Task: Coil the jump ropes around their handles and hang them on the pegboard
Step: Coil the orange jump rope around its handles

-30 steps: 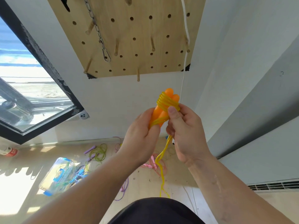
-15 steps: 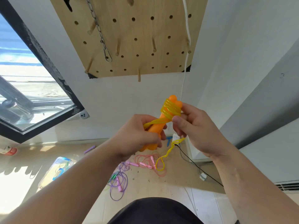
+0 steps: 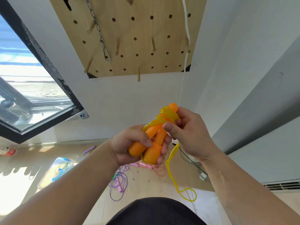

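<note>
Two orange jump rope handles [image 3: 154, 142] are held side by side in front of me, gripped at their lower ends by my left hand [image 3: 129, 143]. Yellow rope [image 3: 167, 116] is wound several times around their upper ends. My right hand [image 3: 190, 132] pinches the rope at those coils, thumb in front. A loose yellow tail [image 3: 172, 169] hangs from under the right hand and curls near the floor. The wooden pegboard [image 3: 139, 38] with short pegs is on the wall above.
A metal chain [image 3: 100, 34] and a white cord [image 3: 186, 30] hang on the pegboard. On the floor lie a purple rope [image 3: 118, 184], a pink rope [image 3: 151, 168], a clear plastic box [image 3: 55, 172] and a black cable [image 3: 191, 161]. A window is at left.
The handles tilted so their lower ends show more in my left hand. My right hand carried the rope round the top; more loose tail now hangs at right.
</note>
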